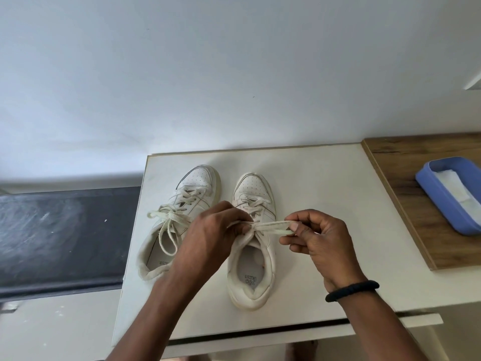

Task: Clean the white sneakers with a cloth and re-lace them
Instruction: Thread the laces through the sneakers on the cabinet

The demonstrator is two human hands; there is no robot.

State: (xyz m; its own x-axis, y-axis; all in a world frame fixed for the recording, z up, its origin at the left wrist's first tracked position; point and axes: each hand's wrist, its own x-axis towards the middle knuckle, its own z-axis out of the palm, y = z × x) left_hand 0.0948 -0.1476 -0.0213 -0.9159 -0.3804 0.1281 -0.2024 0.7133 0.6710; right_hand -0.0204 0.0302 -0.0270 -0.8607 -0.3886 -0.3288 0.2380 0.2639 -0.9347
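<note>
**Lace on the right-side sneaker, both hands engaged**

- Surface: white rectangular tabletop [325, 194] against a pale wall. Both shoes stand on it side by side, toes towards the wall and heels towards the person, close together but not touching.
- Left-side white perforated-toe leather sneaker [194, 183]: laced. Its off-white bow [166, 221] is tied, and the loose loops hang over the shoe opening. The left forearm crosses over its heel.
- Right-side white perforated-toe leather sneaker [253, 259]: upright and laced up to the top eyelets. Its flat off-white lace [270, 225] is drawn out sideways above the tongue.
- Left hand [210, 235]: fingers curled, pinching the lace at the crossing point just above the tongue. Whether a knot has formed cannot be seen under the fingers.
- Right hand [321, 243]: thumb and forefinger pinch the outer end of a doubled lace loop, which is held taut and level. The other fingers are curled in. A black wrist band [352, 290] sits on this wrist.
- To the right, a brown wood-grain board [406, 194] butts against the tabletop. It carries a shallow blue plastic tray [442, 204] with a folded white cloth [451, 185] inside, well apart from the shoes.
- To the left, a dark grey slab [59, 238] lies lower than the tabletop
</note>
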